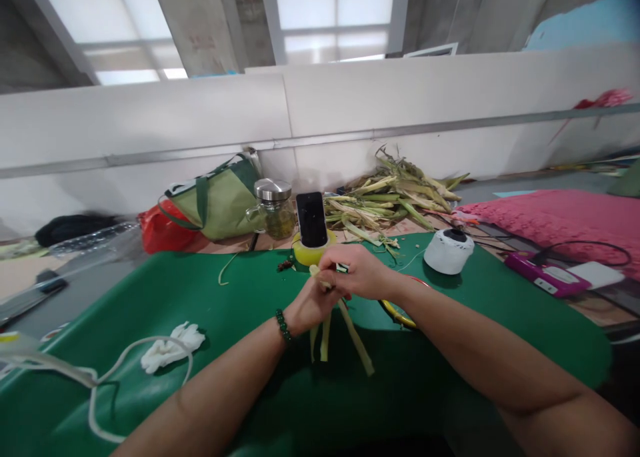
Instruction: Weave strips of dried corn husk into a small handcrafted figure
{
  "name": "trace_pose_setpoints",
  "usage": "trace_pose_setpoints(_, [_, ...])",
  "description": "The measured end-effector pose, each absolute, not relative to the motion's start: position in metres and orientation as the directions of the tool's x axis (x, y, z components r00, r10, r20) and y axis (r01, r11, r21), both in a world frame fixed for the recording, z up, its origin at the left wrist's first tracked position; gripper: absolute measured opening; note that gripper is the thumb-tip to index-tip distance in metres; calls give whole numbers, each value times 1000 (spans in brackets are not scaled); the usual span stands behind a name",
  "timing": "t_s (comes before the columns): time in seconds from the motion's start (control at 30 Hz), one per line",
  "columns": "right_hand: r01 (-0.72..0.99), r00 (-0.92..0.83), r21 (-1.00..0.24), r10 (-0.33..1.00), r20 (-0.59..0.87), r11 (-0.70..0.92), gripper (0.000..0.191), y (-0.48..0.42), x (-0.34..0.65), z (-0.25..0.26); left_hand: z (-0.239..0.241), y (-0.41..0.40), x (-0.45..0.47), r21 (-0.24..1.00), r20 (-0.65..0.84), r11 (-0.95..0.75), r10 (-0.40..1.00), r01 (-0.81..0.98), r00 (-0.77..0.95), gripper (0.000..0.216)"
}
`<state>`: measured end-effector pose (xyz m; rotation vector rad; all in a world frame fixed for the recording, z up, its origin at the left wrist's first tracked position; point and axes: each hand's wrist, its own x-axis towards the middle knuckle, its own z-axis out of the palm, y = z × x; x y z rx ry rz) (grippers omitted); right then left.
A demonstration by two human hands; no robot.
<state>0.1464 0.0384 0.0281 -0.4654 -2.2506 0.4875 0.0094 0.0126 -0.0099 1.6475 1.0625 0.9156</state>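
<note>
Over the green mat (190, 290), my left hand (307, 307) and my right hand (357, 271) meet, both closed on a bundle of pale yellow-green leaf strips (345, 333). The strips hang down below my fingers toward the mat. A green bead bracelet (283, 326) circles my left wrist. A yellow-handled tool (397, 313) lies partly hidden under my right forearm.
A black phone (311, 219) stands in a yellow tape roll (306, 253) just behind my hands. Behind it are a lidded glass jar (274, 209), a green bag (217, 200) and a pile of corn husks (387, 200). A white roll (449, 250) sits right; a white cord (105, 377) lies left.
</note>
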Motion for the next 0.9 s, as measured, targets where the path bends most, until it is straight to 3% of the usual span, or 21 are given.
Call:
trace_pose_setpoints(0.1, [300,-519,-531,602,607,793,15,45,152,31,0,13,3,997,-3,-18,956,72,293,25])
trace_pose_setpoints(0.23, [515,-322,-548,741,588,659,39,46,161,39,8,16,-6,987,-124,143,971,-79,206,51])
trace_pose_setpoints(0.33, [596,-472,-539,803,365,595,48,46,163,36,5,19,-9,993,-104,112,981,-37,165,64])
trace_pose_setpoints(0.4, [567,-588,-581,781,211,584,43,50,162,30,4,19,-10,997,-72,72,982,4,173,69])
trace_pose_setpoints(0.47, [513,-644,-644,751,148,567,37,55,160,26,5,18,-10,997,-45,33,981,66,191,71])
trace_pose_setpoints(0.63, [524,-613,-604,758,222,600,32,52,161,32,11,16,-13,964,83,-130,976,233,200,60])
trace_pose_setpoints(0.77, [567,-649,-519,735,196,639,31,47,163,37,11,19,-14,941,159,-210,967,266,200,36])
trace_pose_setpoints(0.9, [563,-677,-419,688,259,712,19,52,167,35,10,20,-15,956,102,-160,967,246,234,32])
